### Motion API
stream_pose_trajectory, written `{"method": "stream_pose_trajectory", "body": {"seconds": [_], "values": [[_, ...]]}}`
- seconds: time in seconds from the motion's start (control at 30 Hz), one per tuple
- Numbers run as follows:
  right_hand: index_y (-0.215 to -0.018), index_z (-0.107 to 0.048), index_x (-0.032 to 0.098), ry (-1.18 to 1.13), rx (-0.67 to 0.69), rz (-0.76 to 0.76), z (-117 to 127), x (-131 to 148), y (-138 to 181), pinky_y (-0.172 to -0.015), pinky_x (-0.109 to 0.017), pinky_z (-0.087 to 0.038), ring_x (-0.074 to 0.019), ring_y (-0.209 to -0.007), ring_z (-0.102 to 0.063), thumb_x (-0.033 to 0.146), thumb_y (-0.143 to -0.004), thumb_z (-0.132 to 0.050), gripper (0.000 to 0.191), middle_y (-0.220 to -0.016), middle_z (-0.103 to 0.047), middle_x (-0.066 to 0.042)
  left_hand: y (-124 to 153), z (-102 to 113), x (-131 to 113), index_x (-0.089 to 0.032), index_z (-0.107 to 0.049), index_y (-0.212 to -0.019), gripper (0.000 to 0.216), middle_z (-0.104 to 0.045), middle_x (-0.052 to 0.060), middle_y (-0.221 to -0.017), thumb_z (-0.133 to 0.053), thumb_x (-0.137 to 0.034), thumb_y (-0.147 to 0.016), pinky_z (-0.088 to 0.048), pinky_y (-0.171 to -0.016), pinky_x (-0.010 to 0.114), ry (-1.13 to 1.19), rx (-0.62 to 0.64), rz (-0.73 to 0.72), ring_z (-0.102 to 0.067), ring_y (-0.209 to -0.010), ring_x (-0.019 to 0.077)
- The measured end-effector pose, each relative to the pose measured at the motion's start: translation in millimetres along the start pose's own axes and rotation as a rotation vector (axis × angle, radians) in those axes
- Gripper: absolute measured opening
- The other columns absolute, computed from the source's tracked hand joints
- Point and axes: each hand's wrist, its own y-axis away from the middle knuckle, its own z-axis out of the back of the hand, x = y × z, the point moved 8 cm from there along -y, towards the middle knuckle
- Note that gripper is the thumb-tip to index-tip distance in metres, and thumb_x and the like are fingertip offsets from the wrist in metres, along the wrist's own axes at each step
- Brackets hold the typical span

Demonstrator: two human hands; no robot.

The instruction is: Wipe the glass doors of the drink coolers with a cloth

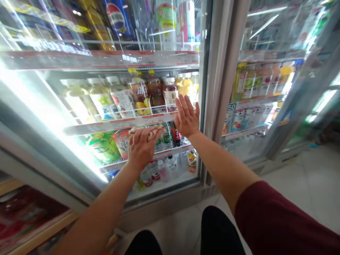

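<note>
My left hand (140, 148) is closed on a crumpled pale cloth (156, 131), at the front of the glass door (132, 83) of a drinks fridge. Folds of the cloth stick out past the fingertips, and the palm side is hidden. To its right and a little higher, my right hand (187, 117) is open, its fingers spread against the glass near the door's right edge. It holds nothing. Behind the glass, near that hand, stand a dark bottle with a white cap (170, 92) and a yellow drink bottle (186, 84).
Shelves of bottles fill the fridge, with a blue Pepsi bottle (118, 19) at the top. A metal door frame (225, 63) runs down on the right, beside a second glass-fronted fridge (255, 81). Wooden-edged shelving (53, 230) stands low at left. Below lies the tiled floor (294, 187).
</note>
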Motion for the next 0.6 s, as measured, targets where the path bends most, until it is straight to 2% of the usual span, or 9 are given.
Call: {"method": "stream_pose_trajectory", "body": {"seconds": [0.17,0.23,0.3,0.33,0.4,0.5,0.6], "values": [[-0.163,-0.050,0.022,-0.070,-0.053,0.005,8,-1,-1,-0.137,-0.069,-0.018,-0.0330,-0.166,-0.036,0.031,-0.106,-0.040,0.059,-0.171,-0.050,-0.014,-55,29,28,-0.026,-0.066,-0.152,0.051,-0.058,0.013,-0.153,-0.057,-0.017,-0.102,-0.037,-0.120,0.057,-0.010,-0.143,0.177,-0.048,-0.138,0.0357],[-0.162,-0.050,0.020,-0.096,-0.062,-0.008,16,1,-2,-0.136,-0.072,-0.020,-0.0354,-0.165,-0.038,0.030,-0.104,-0.043,0.060,-0.170,-0.051,-0.015,-68,28,25,-0.027,-0.064,-0.154,0.054,-0.058,0.013,-0.153,-0.056,-0.015,-0.101,-0.039,-0.119,0.057,0.019,-0.124,0.170,-0.049,-0.137,0.0355],[-0.161,-0.052,0.019,-0.121,-0.070,-0.001,27,8,-4,-0.134,-0.072,-0.026,-0.0363,-0.162,-0.042,0.028,-0.102,-0.045,0.060,-0.167,-0.054,-0.017,-70,18,10,-0.028,-0.058,-0.158,0.059,-0.061,0.012,-0.149,-0.054,-0.013,-0.101,-0.042,-0.118,0.054,0.071,-0.060,0.081,-0.052,-0.135,0.0330],[-0.161,-0.052,0.018,-0.139,-0.061,0.040,33,16,-5,-0.134,-0.069,-0.029,-0.0354,-0.160,-0.044,0.028,-0.102,-0.045,0.060,-0.166,-0.055,-0.016,-68,13,1,-0.028,-0.052,-0.162,0.062,-0.063,0.012,-0.148,-0.052,-0.012,-0.102,-0.044,-0.118,0.052,0.104,-0.038,0.031,-0.054,-0.134,0.0311],[-0.161,-0.053,0.017,-0.181,0.010,0.220,38,41,-7,-0.135,-0.059,-0.035,-0.0306,-0.158,-0.048,0.026,-0.104,-0.043,0.058,-0.165,-0.058,-0.014,-63,8,-7,-0.025,-0.037,-0.170,0.067,-0.062,0.014,-0.148,-0.049,-0.013,-0.105,-0.048,-0.118,0.048,0.188,-0.060,-0.007,-0.057,-0.134,0.0279],[-0.162,-0.054,0.019,-0.213,0.183,0.541,32,82,-3,-0.138,-0.049,-0.034,-0.0235,-0.161,-0.044,0.022,-0.106,-0.042,0.057,-0.167,-0.056,-0.010,-56,12,3,-0.018,-0.017,-0.174,0.075,-0.053,0.019,-0.158,-0.050,-0.020,-0.106,-0.049,-0.122,0.045,0.283,-0.156,0.043,-0.052,-0.146,0.0265],[-0.160,-0.057,0.020,-0.200,0.239,0.666,20,95,0,-0.136,-0.049,-0.038,-0.0243,-0.162,-0.044,0.022,-0.109,-0.046,0.053,-0.166,-0.057,-0.010,-48,23,19,-0.016,-0.021,-0.172,0.075,-0.047,0.021,-0.164,-0.051,-0.022,-0.103,-0.048,-0.124,0.047,0.257,-0.132,-0.030,-0.046,-0.155,0.0286]]}}
